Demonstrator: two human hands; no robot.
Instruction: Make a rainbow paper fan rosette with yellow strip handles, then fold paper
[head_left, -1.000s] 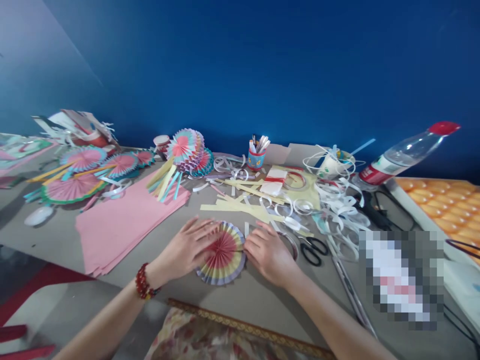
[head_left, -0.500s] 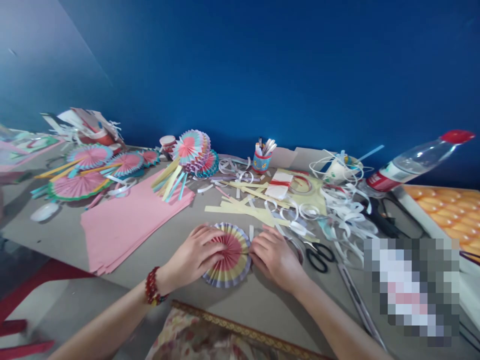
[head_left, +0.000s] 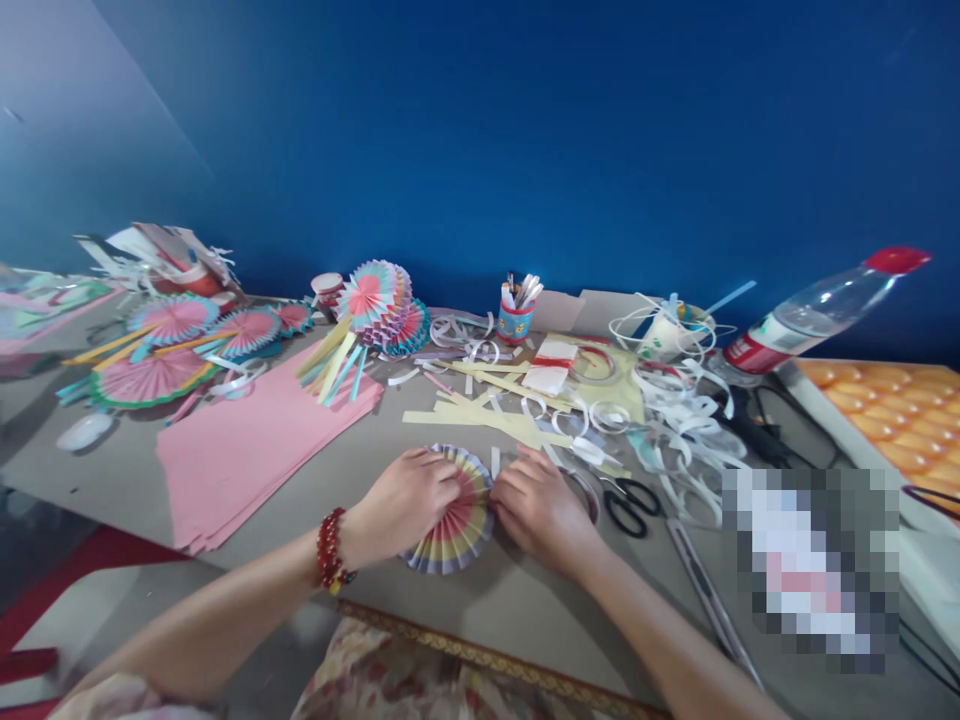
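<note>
A round pleated paper fan (head_left: 459, 520), pink in the middle with yellow and lilac rings, lies on the grey table (head_left: 495, 600) in front of me. My left hand (head_left: 401, 500), with a red bead bracelet on its wrist, rests on the fan's left half, fingers curled down onto the paper. At the fan's right edge, my right hand (head_left: 536, 505) pinches the rim with bent fingers. Black scissors (head_left: 628, 503) lie just right of my right hand.
A stack of pink paper (head_left: 255, 440) lies to the left, with finished fans (head_left: 172, 345) and a fan ball (head_left: 375, 300) behind it. Yellow strips (head_left: 480, 410), white paper curls (head_left: 675, 420), a pen cup (head_left: 514, 315), a plastic bottle (head_left: 817, 310) and a metal ruler (head_left: 709, 600) crowd the right.
My left hand has slid further right over the fan and its fingers have curled, now covering the pink centre. My right hand stays at the fan's right edge.
</note>
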